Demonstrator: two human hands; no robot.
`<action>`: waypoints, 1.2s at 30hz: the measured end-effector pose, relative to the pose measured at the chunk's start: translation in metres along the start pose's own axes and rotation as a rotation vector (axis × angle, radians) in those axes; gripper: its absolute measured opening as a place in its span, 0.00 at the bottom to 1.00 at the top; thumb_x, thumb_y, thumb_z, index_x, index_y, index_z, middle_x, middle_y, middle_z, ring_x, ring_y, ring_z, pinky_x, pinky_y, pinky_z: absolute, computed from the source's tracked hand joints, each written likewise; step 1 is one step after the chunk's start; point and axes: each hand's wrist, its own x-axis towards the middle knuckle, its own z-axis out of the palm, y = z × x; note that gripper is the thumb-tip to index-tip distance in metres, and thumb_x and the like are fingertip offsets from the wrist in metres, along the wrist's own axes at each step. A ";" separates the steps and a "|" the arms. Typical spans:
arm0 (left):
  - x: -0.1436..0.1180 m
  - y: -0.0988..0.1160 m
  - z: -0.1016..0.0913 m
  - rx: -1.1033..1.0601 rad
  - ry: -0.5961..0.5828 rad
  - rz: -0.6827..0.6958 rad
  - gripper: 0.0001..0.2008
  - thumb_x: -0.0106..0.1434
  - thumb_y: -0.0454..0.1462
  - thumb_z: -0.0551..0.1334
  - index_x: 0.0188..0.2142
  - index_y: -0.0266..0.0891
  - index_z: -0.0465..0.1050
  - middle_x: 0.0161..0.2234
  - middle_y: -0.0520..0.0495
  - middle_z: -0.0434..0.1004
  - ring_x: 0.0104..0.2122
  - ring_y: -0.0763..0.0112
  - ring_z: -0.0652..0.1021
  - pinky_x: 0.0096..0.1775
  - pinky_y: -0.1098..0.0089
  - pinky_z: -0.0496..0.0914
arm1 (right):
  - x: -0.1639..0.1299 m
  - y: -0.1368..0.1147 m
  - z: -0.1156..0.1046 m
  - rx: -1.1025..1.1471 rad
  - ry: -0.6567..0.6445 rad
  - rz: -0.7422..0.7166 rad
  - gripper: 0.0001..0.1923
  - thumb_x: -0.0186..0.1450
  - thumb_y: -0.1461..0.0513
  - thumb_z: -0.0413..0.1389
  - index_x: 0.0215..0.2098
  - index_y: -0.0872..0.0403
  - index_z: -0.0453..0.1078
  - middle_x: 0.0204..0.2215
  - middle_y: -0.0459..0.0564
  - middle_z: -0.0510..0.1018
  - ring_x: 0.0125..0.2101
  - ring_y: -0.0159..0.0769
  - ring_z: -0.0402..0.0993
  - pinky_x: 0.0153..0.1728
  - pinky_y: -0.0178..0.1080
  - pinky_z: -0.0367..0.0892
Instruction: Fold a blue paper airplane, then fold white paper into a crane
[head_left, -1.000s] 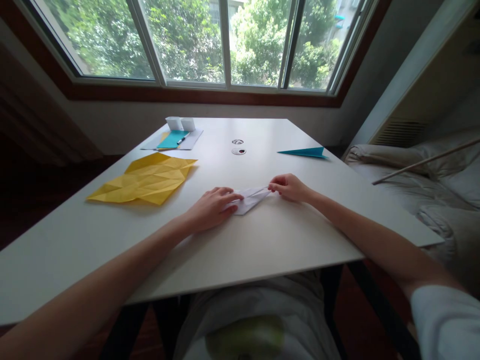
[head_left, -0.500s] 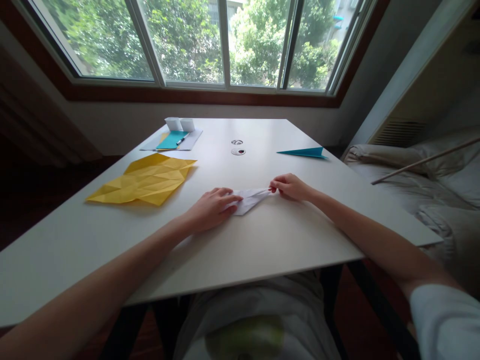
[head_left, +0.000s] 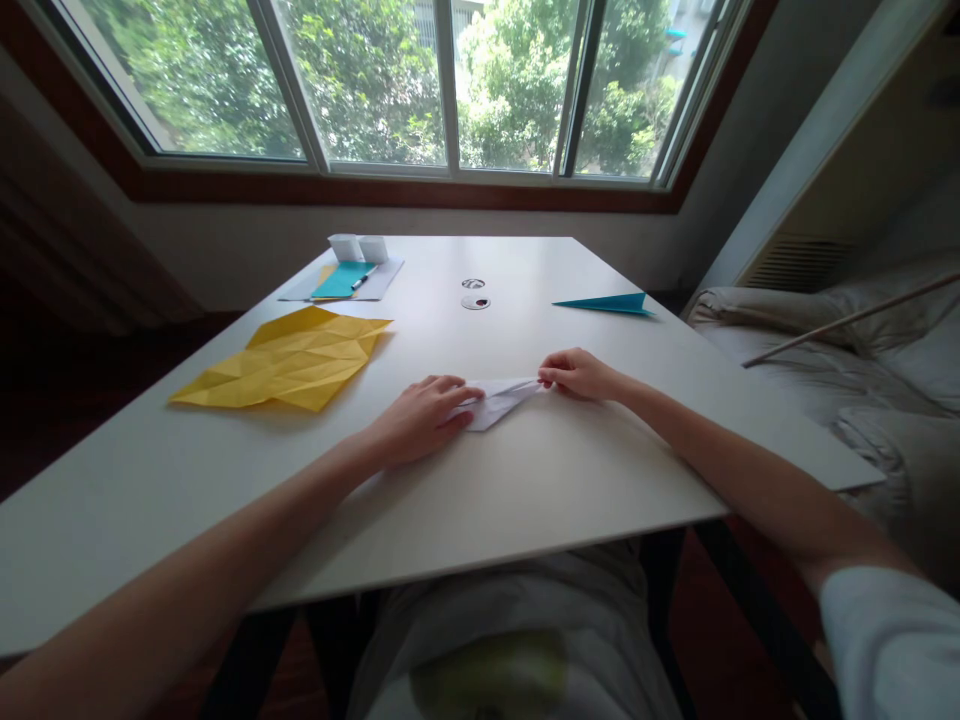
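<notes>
A folded white paper lies on the white table in front of me. My left hand presses flat on its left end, fingers spread over it. My right hand pinches the paper's pointed right tip between thumb and fingers. The paper's left part is hidden under my left hand.
A creased yellow sheet lies at the left. A teal paper plane sits at the far right. At the back left are a teal sheet with a pen and two small white boxes. A bed stands right of the table.
Both hands stay on the white paper; the right hand's pinch has shifted very slightly. Nothing else has moved.
</notes>
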 end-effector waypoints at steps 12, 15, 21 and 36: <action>-0.001 0.003 -0.004 -0.070 0.005 -0.038 0.20 0.62 0.45 0.52 0.53 0.46 0.61 0.50 0.42 0.64 0.46 0.58 0.70 0.48 0.58 0.64 | 0.002 0.005 0.005 0.127 -0.005 -0.121 0.21 0.56 0.54 0.56 0.44 0.58 0.70 0.30 0.50 0.75 0.26 0.28 0.68 0.26 0.32 0.64; -0.001 0.003 -0.004 -0.113 0.033 -0.032 0.20 0.62 0.44 0.53 0.53 0.46 0.60 0.50 0.42 0.63 0.46 0.59 0.69 0.48 0.59 0.64 | 0.002 0.002 0.006 0.122 0.018 -0.109 0.19 0.56 0.55 0.57 0.42 0.58 0.71 0.30 0.50 0.75 0.25 0.28 0.68 0.27 0.32 0.64; 0.001 -0.002 -0.006 -0.345 0.096 -0.147 0.33 0.55 0.45 0.59 0.58 0.39 0.51 0.51 0.39 0.62 0.45 0.59 0.70 0.44 0.60 0.67 | 0.002 -0.003 0.008 0.214 0.107 -0.145 0.17 0.53 0.56 0.59 0.37 0.59 0.73 0.29 0.49 0.75 0.23 0.27 0.66 0.24 0.32 0.63; -0.006 -0.007 -0.034 0.203 0.488 0.225 0.16 0.60 0.30 0.53 0.48 0.39 0.63 0.35 0.46 0.73 0.37 0.64 0.71 0.39 0.66 0.67 | -0.004 -0.011 0.011 0.325 0.230 -0.295 0.13 0.53 0.56 0.61 0.32 0.57 0.71 0.28 0.48 0.75 0.25 0.28 0.68 0.27 0.34 0.66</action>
